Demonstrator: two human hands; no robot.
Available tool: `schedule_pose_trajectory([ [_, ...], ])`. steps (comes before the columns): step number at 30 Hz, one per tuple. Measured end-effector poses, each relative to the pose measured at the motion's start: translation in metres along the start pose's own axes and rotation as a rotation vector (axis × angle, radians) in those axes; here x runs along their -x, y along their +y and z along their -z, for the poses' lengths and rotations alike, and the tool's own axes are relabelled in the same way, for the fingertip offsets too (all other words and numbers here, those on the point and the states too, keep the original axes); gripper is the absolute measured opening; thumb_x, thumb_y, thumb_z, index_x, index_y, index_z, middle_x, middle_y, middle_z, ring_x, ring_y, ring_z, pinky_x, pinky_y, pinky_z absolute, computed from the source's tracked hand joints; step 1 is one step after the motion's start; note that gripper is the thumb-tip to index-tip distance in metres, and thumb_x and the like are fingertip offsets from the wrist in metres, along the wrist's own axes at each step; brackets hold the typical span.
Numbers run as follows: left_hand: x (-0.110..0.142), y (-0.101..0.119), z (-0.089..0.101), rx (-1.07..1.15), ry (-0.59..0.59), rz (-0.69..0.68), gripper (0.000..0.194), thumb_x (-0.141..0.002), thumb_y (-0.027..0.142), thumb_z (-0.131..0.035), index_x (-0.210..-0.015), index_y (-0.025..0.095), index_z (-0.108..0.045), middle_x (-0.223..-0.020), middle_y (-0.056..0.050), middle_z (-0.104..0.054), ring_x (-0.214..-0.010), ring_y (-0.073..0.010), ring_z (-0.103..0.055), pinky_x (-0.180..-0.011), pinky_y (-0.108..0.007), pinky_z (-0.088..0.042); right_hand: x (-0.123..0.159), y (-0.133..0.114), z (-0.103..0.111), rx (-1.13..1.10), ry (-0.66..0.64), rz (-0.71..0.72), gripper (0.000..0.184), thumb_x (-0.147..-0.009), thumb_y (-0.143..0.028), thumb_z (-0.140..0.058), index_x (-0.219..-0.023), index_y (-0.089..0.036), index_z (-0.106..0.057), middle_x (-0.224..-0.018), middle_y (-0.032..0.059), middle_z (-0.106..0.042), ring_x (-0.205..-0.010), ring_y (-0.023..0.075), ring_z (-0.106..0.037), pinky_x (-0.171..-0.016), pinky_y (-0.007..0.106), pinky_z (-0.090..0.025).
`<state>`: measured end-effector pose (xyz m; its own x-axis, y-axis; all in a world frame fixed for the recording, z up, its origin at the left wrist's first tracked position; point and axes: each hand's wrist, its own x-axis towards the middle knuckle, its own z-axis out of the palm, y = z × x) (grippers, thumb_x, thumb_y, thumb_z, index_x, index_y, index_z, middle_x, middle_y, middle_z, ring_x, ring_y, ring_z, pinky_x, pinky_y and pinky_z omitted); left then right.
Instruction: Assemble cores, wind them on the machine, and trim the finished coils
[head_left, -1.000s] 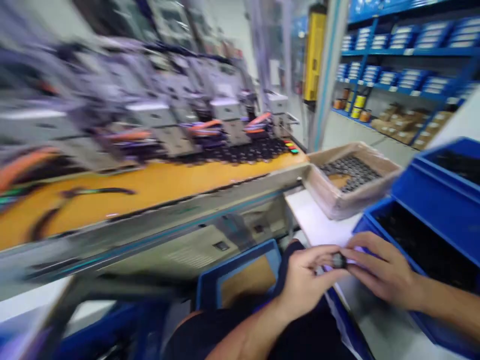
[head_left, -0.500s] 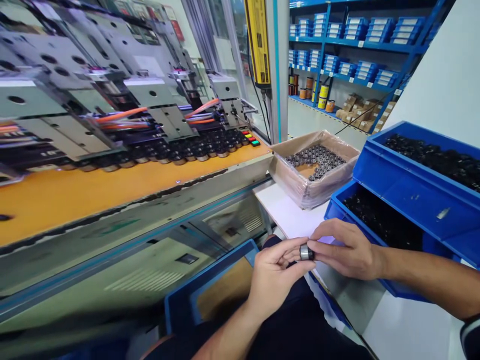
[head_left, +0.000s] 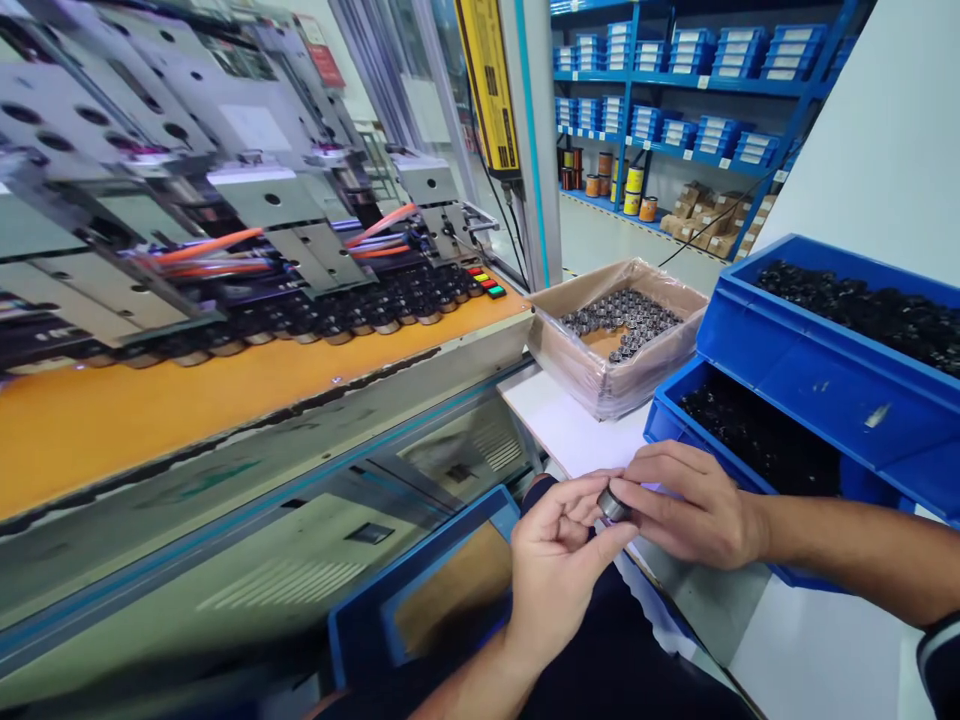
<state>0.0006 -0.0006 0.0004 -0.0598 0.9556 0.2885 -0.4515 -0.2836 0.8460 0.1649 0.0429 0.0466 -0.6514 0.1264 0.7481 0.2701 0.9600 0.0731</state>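
Observation:
Between my two hands is a small round metal ring with black parts [head_left: 613,505], tilted, partly covered by fingers. My left hand [head_left: 559,545] pinches it from the left, with the thumb below and fingers behind. From the right, the fingertips of my right hand [head_left: 686,505] are closed on the same ring. Both hands are above my lap, by the edge of the white table [head_left: 551,425]. Close behind my right hand stands a blue bin [head_left: 664,420] with small black parts in it.
A larger blue bin [head_left: 817,370] of black parts sits at the right. A plastic-lined cardboard box [head_left: 585,375] holds several metal parts. At the left, a machine [head_left: 292,240] stands over an orange worktop [head_left: 247,400] lined with black-topped parts. Below is a blue crate [head_left: 360,610].
The ring has been turned between my fingers, so its round face tilts more upward. My hands stay nearly in place; the view has shifted slightly to the right.

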Motion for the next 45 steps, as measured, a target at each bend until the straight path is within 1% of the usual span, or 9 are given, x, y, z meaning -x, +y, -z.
schedule_pose_trajectory([
  [5,-0.01,0.017,0.016,-0.582,-0.093,-0.46,0.039,-0.064,0.009,-0.084,-0.099,0.023,-0.075,-0.091,-0.003,-0.075,-0.08,-0.0141,-0.071,-0.075,-0.021,-0.058,-0.002,-0.004,0.001,-0.154,-0.016,-0.094,0.026,-0.084,0.0,-0.056,-0.109,-0.005,-0.057,-0.095,0.0157,-0.065,-0.092,0.0205,-0.063,-0.079,0.037,-0.06],
  [9,-0.01,0.023,0.017,-0.711,-0.125,-0.602,0.032,-0.068,0.009,-0.081,-0.096,0.021,-0.075,-0.084,-0.003,-0.074,-0.072,-0.0134,-0.07,-0.068,-0.021,-0.058,-0.003,-0.005,0.001,-0.253,-0.028,-0.126,0.026,-0.085,0.0,-0.054,-0.11,-0.006,-0.057,-0.095,0.0147,-0.064,-0.091,0.0195,-0.062,-0.08,0.036,-0.059],
  [16,-0.005,0.005,0.008,-0.235,-0.052,-0.148,0.028,-0.071,0.023,-0.081,-0.097,0.022,-0.074,-0.102,-0.008,-0.072,-0.09,-0.0188,-0.07,-0.075,-0.025,-0.057,-0.003,-0.003,0.0,-0.208,-0.032,-0.143,0.024,-0.085,-0.004,-0.054,-0.109,-0.008,-0.056,-0.095,0.0136,-0.062,-0.092,0.02,-0.059,-0.078,0.038,-0.058],
  [19,-0.008,-0.005,0.006,0.059,-0.061,0.066,0.033,-0.064,0.029,-0.086,-0.092,0.021,-0.07,-0.091,-0.004,-0.07,-0.08,-0.014,-0.068,-0.071,-0.022,-0.054,-0.003,-0.001,-0.002,-0.162,-0.021,-0.117,0.025,-0.084,-0.003,-0.054,-0.109,-0.009,-0.055,-0.095,0.0131,-0.062,-0.093,0.0202,-0.059,-0.078,0.038,-0.058],
  [24,-0.009,-0.01,0.012,0.224,-0.173,0.311,0.037,-0.08,0.046,-0.071,-0.108,0.023,-0.066,-0.081,-0.005,-0.071,-0.074,-0.0161,-0.068,-0.07,-0.028,-0.055,-0.004,0.001,-0.001,-0.195,-0.013,-0.178,0.02,-0.089,-0.011,-0.059,-0.109,-0.01,-0.055,-0.095,0.0126,-0.063,-0.092,0.0189,-0.059,-0.079,0.037,-0.057],
  [26,-0.009,-0.009,0.016,0.124,-0.202,0.212,0.032,-0.085,0.043,-0.066,-0.111,0.023,-0.067,-0.089,-0.007,-0.073,-0.081,-0.0175,-0.069,-0.078,-0.03,-0.055,-0.004,0.002,0.0,-0.212,-0.015,-0.172,0.019,-0.089,-0.011,-0.058,-0.108,-0.009,-0.055,-0.095,0.0133,-0.063,-0.091,0.0191,-0.059,-0.079,0.037,-0.057],
  [29,-0.012,-0.004,0.022,-0.215,-0.183,-0.162,0.033,-0.08,0.034,-0.073,-0.112,0.024,-0.069,-0.103,-0.009,-0.07,-0.096,-0.0209,-0.067,-0.085,-0.033,-0.054,-0.002,0.002,-0.001,-0.198,-0.011,-0.174,0.019,-0.089,-0.01,-0.059,-0.107,-0.009,-0.056,-0.094,0.0138,-0.063,-0.089,0.0197,-0.06,-0.077,0.038,-0.057],
  [33,-0.017,0.005,0.026,-0.596,-0.179,-0.521,0.03,-0.077,0.02,-0.076,-0.106,0.024,-0.071,-0.093,-0.005,-0.07,-0.082,-0.0174,-0.067,-0.074,-0.029,-0.055,-0.001,0.001,-0.002,-0.192,-0.015,-0.174,0.019,-0.09,-0.012,-0.056,-0.109,-0.01,-0.055,-0.092,0.0119,-0.063,-0.086,0.0186,-0.059,-0.073,0.036,-0.057],
  [45,-0.013,0.0,0.027,-0.678,-0.161,-0.57,0.02,-0.08,0.018,-0.073,-0.1,0.02,-0.07,-0.086,-0.005,-0.071,-0.075,-0.0162,-0.068,-0.069,-0.027,-0.055,0.001,-0.001,-0.002,-0.192,-0.095,-0.205,0.017,-0.092,-0.014,-0.056,-0.107,-0.009,-0.059,-0.091,0.0129,-0.065,-0.086,0.0192,-0.062,-0.075,0.034,-0.059],
])
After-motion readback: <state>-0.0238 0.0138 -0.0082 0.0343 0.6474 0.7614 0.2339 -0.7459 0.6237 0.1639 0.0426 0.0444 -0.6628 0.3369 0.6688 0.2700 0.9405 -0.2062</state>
